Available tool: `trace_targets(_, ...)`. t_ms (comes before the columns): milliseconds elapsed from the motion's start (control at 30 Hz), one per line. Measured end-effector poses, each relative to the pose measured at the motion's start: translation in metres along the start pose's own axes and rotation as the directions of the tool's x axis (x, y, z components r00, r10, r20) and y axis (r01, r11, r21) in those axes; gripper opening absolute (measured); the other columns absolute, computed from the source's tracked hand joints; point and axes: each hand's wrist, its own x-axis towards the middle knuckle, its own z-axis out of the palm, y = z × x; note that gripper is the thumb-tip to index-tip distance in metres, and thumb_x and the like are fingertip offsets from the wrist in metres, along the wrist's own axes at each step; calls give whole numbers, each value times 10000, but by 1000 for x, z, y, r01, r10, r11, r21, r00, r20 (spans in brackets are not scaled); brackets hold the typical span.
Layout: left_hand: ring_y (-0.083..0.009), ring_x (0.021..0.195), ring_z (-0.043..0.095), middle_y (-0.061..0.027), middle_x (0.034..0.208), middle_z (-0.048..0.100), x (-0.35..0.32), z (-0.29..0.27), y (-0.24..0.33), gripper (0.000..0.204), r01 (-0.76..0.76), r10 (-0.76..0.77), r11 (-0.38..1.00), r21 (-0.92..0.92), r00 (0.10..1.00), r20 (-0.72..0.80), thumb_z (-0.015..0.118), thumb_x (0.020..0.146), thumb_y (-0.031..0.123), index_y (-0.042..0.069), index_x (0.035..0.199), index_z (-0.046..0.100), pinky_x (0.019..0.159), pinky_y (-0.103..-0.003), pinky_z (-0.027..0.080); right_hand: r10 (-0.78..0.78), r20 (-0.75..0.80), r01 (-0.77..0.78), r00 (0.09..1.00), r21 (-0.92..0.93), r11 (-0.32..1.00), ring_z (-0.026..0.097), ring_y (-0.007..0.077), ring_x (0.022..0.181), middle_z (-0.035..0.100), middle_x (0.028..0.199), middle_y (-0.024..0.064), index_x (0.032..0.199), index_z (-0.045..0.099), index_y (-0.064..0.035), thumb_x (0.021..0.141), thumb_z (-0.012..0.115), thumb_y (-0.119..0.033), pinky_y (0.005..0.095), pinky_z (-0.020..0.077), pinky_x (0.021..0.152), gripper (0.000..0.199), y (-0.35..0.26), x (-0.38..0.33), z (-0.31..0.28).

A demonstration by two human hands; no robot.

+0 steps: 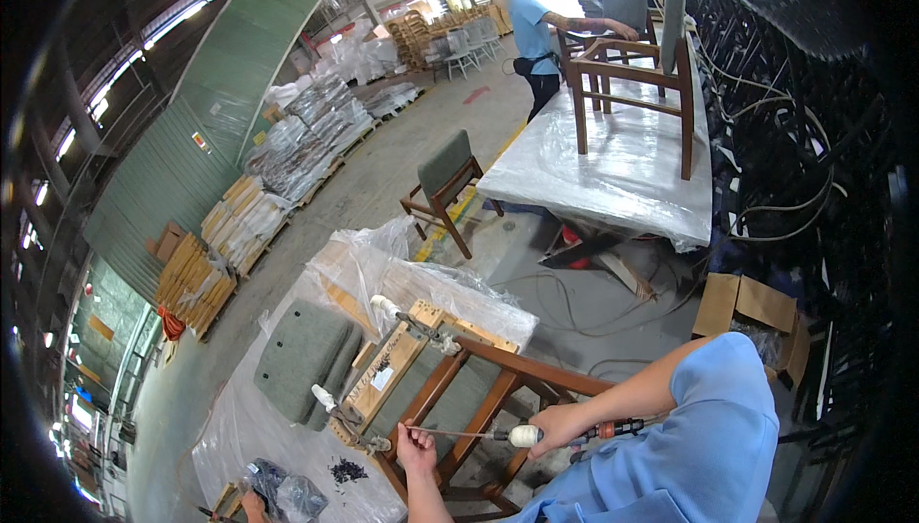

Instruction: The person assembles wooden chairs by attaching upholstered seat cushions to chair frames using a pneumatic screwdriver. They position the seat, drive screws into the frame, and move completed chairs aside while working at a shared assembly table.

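My right hand [563,427] grips a power screwdriver [605,430] with a white-wrapped nose, held level above a brown wooden chair frame [498,402]. From it a long thin bit [450,433] runs left to my left hand [415,446], whose fingers are pinched at the bit's tip, beside the frame's left end. Whether a screw sits between those fingers is too small to tell. The chair frame lies on its side against a wooden jig [388,370] with white-handled toggle clamps [325,399]. A grey upholstered panel [302,356] rests left of the jig.
Loose dark screws [347,471] and plastic bags [287,492] lie on the plastic-covered table [235,432]. Another person's hand [253,506] shows at lower left. Beyond, a person in blue [532,25] touches chairs on a wrapped table [613,188]. An open carton [751,317] stands right.
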Motion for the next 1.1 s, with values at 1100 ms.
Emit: trace_targets(1100, -107, 553, 388, 17, 655, 408, -26, 55, -55, 299, 190, -259, 844, 501, 963, 70, 491, 1064, 270, -2, 1058, 615, 477, -267, 319, 104, -118, -117, 988, -116, 986, 660, 272, 959, 679, 1002, 160, 1246, 563, -46, 899, 672, -541, 378, 516, 811, 614, 139, -47, 60)
